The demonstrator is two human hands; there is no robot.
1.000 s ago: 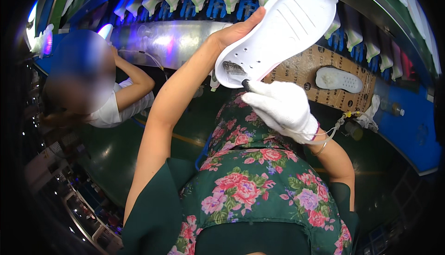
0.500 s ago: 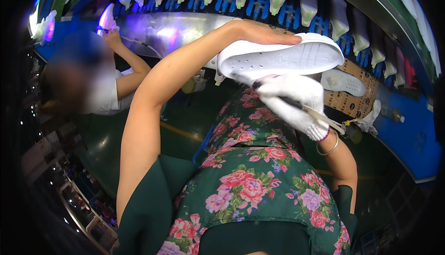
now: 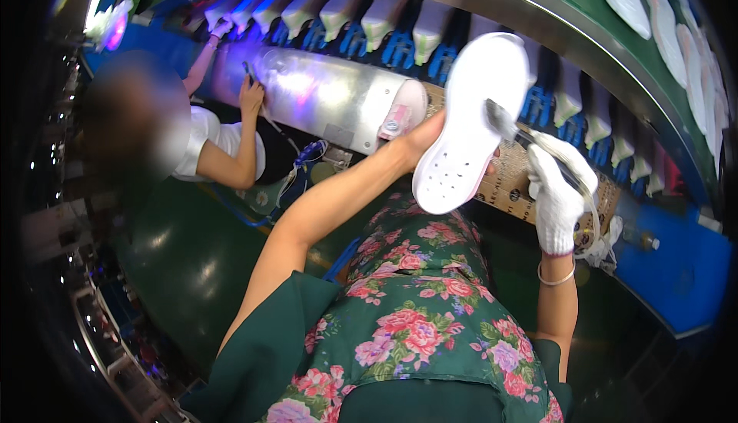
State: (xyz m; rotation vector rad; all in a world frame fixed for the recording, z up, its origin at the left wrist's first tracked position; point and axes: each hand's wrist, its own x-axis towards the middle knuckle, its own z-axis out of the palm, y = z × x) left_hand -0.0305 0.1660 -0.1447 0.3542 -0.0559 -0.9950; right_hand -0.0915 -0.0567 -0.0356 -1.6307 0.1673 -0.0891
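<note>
Tilted upright before me is a white shoe sole point(image 3: 466, 127), its inner face toward me, with small holes at the near end. My left hand point(image 3: 427, 132) is closed around its left edge, some fingertips showing at the right edge and the rest hidden behind. A white knitted glove covers my right hand point(image 3: 560, 192), which is wrapped around a brush point(image 3: 503, 120) with a pale tube trailing from it. The blurred bristles touch the sole's inner face, or hover very close to it, near the right edge.
Pale shoe uppers point(image 3: 382, 22) hang in a row from blue clamps at the back. A pink shoe point(image 3: 405, 109) stands by a metal plate point(image 3: 323, 89). Cardboard point(image 3: 507, 192) lies behind the sole, a blue tabletop point(image 3: 661, 262) at right. On the left, a co-worker's hand point(image 3: 250, 96) holds a tool.
The sole has turned from lying crosswise to standing lengthwise, inner face toward me. My left hand has moved from its top edge to its left side. My right hand with the brush has moved right.
</note>
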